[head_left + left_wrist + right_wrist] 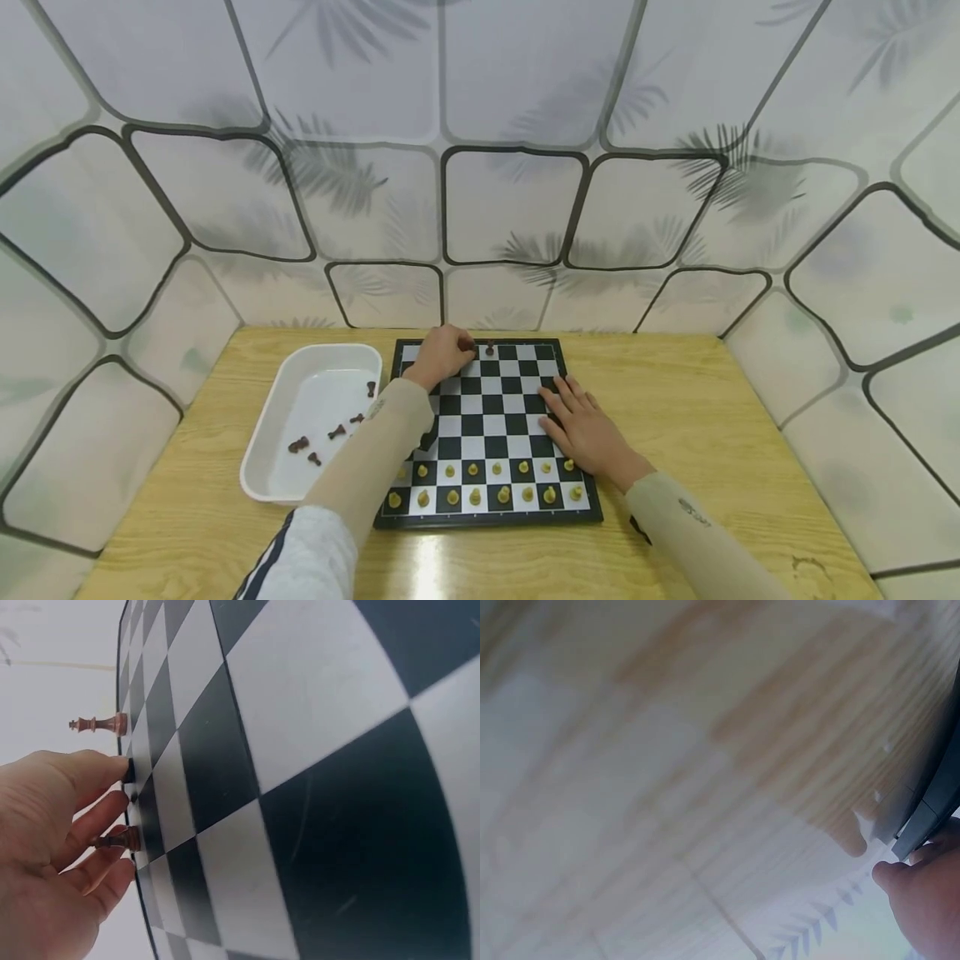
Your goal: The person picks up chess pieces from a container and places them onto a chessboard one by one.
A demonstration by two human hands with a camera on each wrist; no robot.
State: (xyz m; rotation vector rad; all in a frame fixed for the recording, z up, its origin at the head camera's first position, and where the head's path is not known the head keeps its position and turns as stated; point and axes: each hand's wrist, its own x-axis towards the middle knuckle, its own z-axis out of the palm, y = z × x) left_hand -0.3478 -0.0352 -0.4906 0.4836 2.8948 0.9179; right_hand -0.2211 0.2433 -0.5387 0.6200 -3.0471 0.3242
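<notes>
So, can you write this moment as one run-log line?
Left hand: near dark king, grip unclear | right hand: resting on chessboard | yellow pieces: two nearest rows | white tub: dark pieces inside

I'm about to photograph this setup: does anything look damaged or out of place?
A dark curved mark on the wooden table, near right, interrupts the grain; stain or scratch, I cannot tell. The yellow chess pieces stand in neat rows.
</notes>
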